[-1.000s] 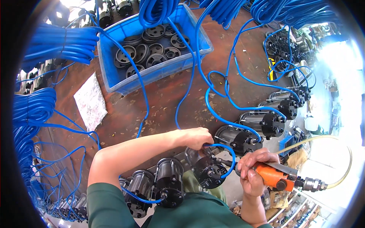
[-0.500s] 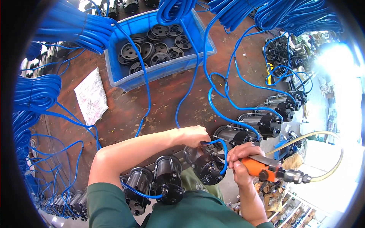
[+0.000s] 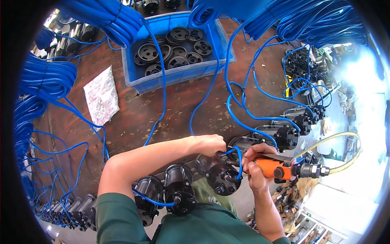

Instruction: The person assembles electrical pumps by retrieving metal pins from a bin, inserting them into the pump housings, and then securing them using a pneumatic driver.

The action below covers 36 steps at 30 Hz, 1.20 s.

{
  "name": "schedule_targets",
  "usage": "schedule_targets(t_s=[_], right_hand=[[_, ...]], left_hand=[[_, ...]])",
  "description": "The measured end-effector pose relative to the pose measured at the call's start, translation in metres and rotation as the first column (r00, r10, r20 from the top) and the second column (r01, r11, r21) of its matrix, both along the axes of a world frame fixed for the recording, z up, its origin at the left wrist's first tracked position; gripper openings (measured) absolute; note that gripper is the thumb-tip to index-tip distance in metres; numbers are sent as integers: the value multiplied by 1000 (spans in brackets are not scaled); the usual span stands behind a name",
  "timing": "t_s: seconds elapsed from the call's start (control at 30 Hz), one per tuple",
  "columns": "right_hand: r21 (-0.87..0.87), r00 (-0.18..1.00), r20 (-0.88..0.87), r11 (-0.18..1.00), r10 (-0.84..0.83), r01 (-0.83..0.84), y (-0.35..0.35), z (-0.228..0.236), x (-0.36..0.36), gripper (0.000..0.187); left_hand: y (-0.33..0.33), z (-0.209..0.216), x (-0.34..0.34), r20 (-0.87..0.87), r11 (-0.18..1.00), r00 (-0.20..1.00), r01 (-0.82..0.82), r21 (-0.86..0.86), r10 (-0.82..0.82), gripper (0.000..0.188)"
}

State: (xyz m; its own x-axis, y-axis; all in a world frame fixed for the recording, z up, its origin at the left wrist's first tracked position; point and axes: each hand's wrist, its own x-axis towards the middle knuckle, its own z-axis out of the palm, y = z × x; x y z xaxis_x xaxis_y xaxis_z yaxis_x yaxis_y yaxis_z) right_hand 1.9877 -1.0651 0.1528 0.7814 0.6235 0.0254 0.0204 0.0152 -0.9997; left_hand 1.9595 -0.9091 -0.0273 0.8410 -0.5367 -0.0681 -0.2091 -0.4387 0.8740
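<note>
My left hand (image 3: 212, 144) is closed at the table's near edge, over the far end of a metal cylinder with a black end cap (image 3: 224, 179). A blue cable (image 3: 238, 156) comes out from beneath its fingers and loops to a fitting on that cap. My right hand (image 3: 256, 162) grips an orange air screwdriver (image 3: 274, 169), its shaft pointing left toward the cylinder's side. The tip is hard to make out behind the cable. A pale yellow hose (image 3: 345, 166) curves away from the tool's rear. Just left stand two similar cylinders (image 3: 178, 187), one with a blue cable across it.
A blue crate (image 3: 183, 73) with several black round parts (image 3: 148, 53) stands on the brown table (image 3: 134, 130). A white packet (image 3: 101, 97) lies left of it. Coiled blue cables (image 3: 44, 75) hang around the far and left sides. More cylinders (image 3: 280, 136) line the right edge.
The view has shifted slightly, so the crate and packet appear lower and further right. The screwdriver sits a little further left and more level; both hands keep their grip.
</note>
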Motion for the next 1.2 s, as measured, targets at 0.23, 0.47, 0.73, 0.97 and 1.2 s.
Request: schedule_targets(t_s=[0.23,0.47,0.73,0.97,1.2], right_hand=[[62,998,-60,997,-30,34,-2,-3,0,38],[74,999,-4,996,53,-52,-14,-14,0,34],[44,997,-80,999,15,-11,-17,-11,1,26],[93,998,-45,995,49,-45,-16,-15,0,37],[152,995,98,988,-25,10,-28,35,0,43]], left_hand=[[-4,1,2,20,997,1000,8,72,-9,17],[-6,0,1,22,996,999,40,80,-42,17],[-3,16,-74,285,751,728,-659,41,624,22],[-3,-19,-130,-35,927,928,-373,-36,371,21],[-7,-26,-118,140,871,860,-488,-55,490,24]])
